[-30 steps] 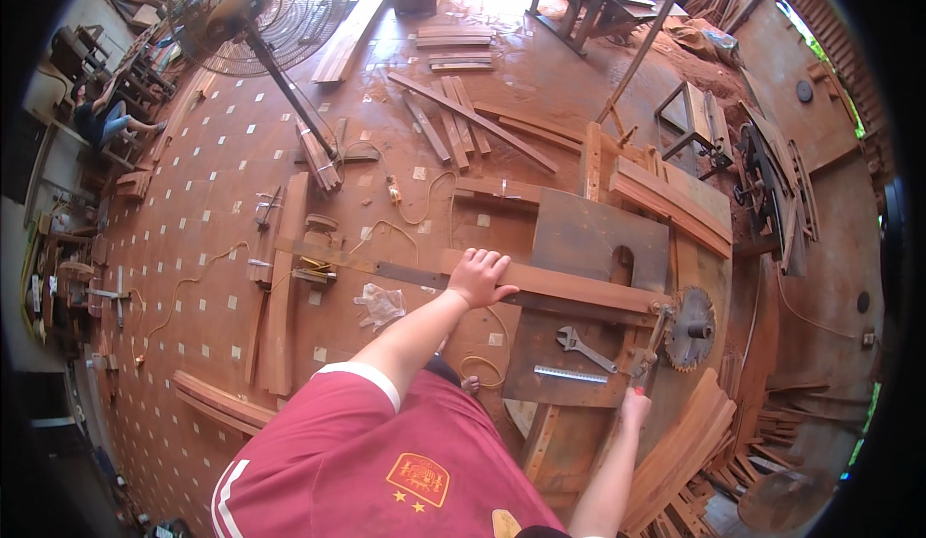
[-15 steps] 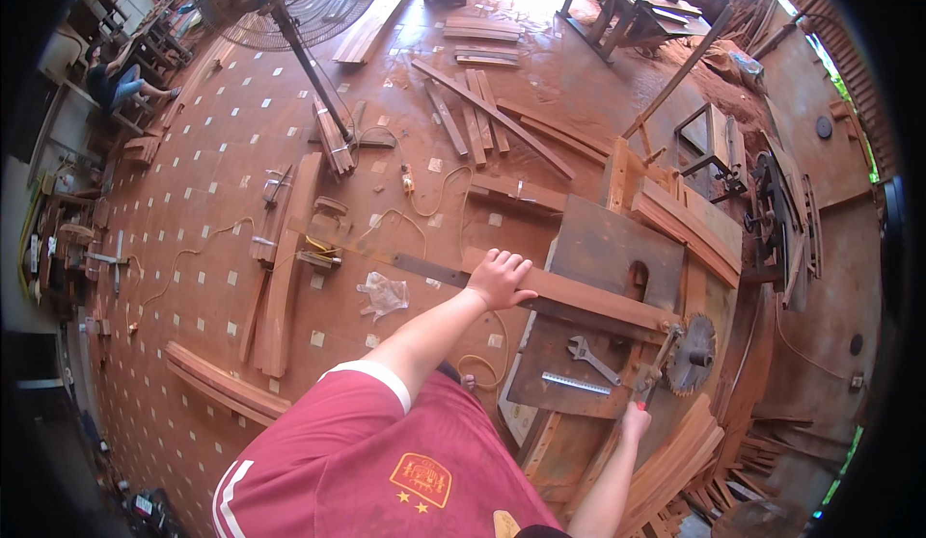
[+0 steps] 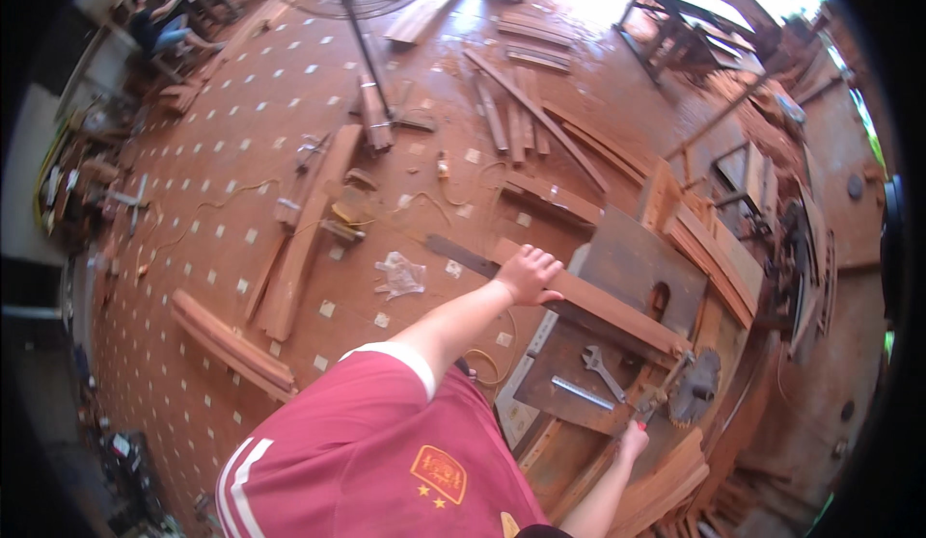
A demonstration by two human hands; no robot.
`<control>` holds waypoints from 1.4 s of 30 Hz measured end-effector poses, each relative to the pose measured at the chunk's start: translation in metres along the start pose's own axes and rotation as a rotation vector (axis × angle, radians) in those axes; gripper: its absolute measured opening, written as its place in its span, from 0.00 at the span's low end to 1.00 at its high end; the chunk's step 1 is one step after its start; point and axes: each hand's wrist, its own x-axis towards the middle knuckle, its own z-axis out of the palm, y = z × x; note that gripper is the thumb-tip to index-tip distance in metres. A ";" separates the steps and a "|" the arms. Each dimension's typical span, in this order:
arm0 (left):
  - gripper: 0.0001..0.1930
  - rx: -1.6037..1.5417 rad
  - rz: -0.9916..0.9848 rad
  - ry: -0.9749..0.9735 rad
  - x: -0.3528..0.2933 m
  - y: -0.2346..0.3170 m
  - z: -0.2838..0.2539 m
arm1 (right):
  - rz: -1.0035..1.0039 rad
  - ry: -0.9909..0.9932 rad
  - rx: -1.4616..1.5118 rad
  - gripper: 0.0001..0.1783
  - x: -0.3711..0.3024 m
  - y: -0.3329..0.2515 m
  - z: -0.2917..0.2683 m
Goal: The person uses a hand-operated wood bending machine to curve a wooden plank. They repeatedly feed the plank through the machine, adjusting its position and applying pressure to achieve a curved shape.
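Observation:
My left hand [image 3: 529, 276] is closed over the left part of a reddish wooden board [image 3: 617, 309], fingers across its top and thumb on the near side. A long dark metal bar [image 3: 463, 255] runs along the board and sticks out past the machine table [image 3: 632, 254]. My right hand [image 3: 631, 440] is closed at the near end of a metal fitting [image 3: 652, 401]; a small red spot shows at its fingers, and what they grip is too small to make out. The toothed circular saw blade [image 3: 694, 389] stands just beyond that hand, at the board's right end.
An adjustable wrench [image 3: 603, 372] and a white ruler [image 3: 582, 392] lie on the table. Boards [image 3: 716, 260] rest along its far right side. Beams [image 3: 313, 239] and a clear plastic bag [image 3: 399, 276] lie on the floor. A fan stand [image 3: 365, 46] rises behind; a person [image 3: 174, 37] sits far left.
My view has turned, so the scene sits tilted and farther right. Both hands keep their places, the left on the board and the right at the metal fitting.

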 end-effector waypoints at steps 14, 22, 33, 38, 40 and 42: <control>0.35 -0.053 -0.031 0.069 -0.017 0.007 0.012 | 0.079 -0.133 0.158 0.14 -0.013 -0.016 -0.015; 0.36 -0.064 -0.014 0.094 -0.018 0.011 0.027 | 0.053 -0.198 0.088 0.11 0.058 0.043 -0.010; 0.36 -0.057 -0.018 0.077 -0.017 0.007 0.020 | 0.126 -0.213 0.152 0.13 -0.008 -0.009 -0.021; 0.36 -0.065 -0.012 0.001 -0.014 0.010 0.011 | 0.141 -0.172 0.138 0.14 -0.023 -0.011 -0.025; 0.36 -0.056 0.001 0.031 -0.012 0.010 0.012 | 0.141 -0.191 0.153 0.15 -0.022 -0.010 -0.026; 0.36 -0.054 0.005 0.056 -0.014 0.010 0.013 | 0.135 -0.222 0.196 0.15 -0.026 -0.012 -0.027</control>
